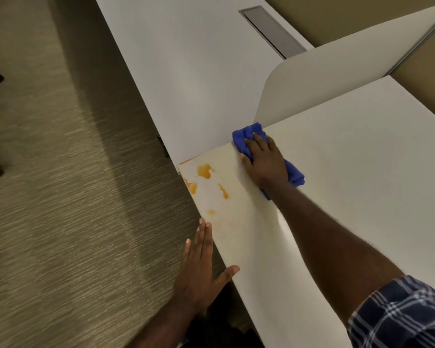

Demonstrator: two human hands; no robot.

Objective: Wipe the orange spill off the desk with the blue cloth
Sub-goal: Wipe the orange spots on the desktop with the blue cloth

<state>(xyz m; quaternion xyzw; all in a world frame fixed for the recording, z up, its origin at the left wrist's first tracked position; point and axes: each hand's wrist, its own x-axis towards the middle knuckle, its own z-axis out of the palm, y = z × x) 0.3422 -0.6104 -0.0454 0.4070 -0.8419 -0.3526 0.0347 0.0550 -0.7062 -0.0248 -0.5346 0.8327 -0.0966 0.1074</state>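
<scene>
Orange spill (206,171): several separate blotches and smears on the near left corner of the white desk (349,172). The largest patch lies close to the far edge of that corner; smaller ones sit by the left edge and toward the middle, with a faint pale spot nearest the viewer. A thin orange streak runs along the corner's far edge. The surface around the blotches looks yellowish and smeared.

Blue cloth (249,136): bunched and folded, lying on the desk just beside the spill, on its right, against the base of the white divider panel (337,71). One end shows beyond the fingertips, the other behind the wrist.

Right hand (264,164): palm down, flat on top of the cloth, fingers extended and close together, pressing it to the desk. The forearm reaches diagonally across the desk from the lower right; a blue plaid sleeve (399,312) covers the upper arm.

Left hand (199,270): open, fingers straight and together, thumb spread out to the side. It holds nothing. It is at the desk's left edge, thumb tip at the rim, fingers over the carpet (60,197); contact with the edge cannot be confirmed.
</scene>
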